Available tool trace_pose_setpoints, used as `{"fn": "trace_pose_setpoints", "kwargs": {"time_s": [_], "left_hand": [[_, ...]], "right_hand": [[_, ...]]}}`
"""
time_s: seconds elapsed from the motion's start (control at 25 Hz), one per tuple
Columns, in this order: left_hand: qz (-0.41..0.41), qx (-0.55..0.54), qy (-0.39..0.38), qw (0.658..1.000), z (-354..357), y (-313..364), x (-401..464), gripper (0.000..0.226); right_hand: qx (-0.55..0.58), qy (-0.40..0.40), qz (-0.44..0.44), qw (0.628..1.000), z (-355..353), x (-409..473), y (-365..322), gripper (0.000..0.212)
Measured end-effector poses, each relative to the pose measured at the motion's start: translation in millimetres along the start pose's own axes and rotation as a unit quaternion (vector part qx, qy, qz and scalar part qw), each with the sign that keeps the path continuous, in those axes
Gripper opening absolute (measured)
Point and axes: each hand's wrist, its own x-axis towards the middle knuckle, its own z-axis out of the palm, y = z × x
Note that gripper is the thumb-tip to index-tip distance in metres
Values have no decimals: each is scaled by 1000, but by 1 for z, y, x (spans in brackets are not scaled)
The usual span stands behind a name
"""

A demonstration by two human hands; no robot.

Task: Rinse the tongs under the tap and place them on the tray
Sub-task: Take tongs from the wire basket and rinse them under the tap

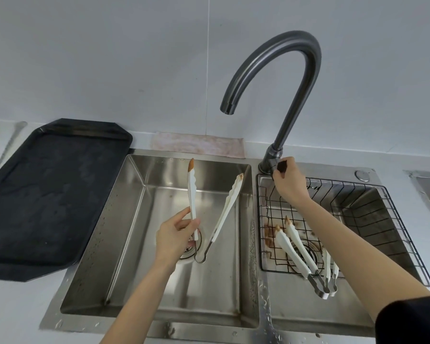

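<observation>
My left hand [175,235] grips one arm of white tongs [230,203] over the left sink basin [134,219]; the tongs are spread in a V, tips up and stained brown. My right hand [289,182] is closed on the dark tap handle [281,167] at the base of the grey curved tap [283,68]. The spout ends above the left basin, and no water shows. A black tray [47,194] lies on the counter to the left of the sink, bare and wet.
Two more white tongs [296,249] with brown tips lie in a black wire basket [372,219] set in the right basin. A pinkish cloth [199,144] lies behind the sink against the wall. Water drops sit on the sink's front rim.
</observation>
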Motion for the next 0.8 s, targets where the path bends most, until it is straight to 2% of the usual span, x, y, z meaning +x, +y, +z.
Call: {"fn": "trace_pose_setpoints", "kwargs": {"time_s": [0.6, 0.72, 0.8], "left_hand": [[-26, -21, 4, 999, -5, -8, -10, 43], [-22, -29, 7, 999, -7, -8, -12, 42], [-16, -36, 11, 999, -7, -8, -13, 42]], "right_hand": [[18, -4, 5, 1000, 3, -16, 13, 39], [95, 79, 57, 991, 15, -35, 2, 52], [189, 74, 124, 971, 33, -52, -5, 57]]}}
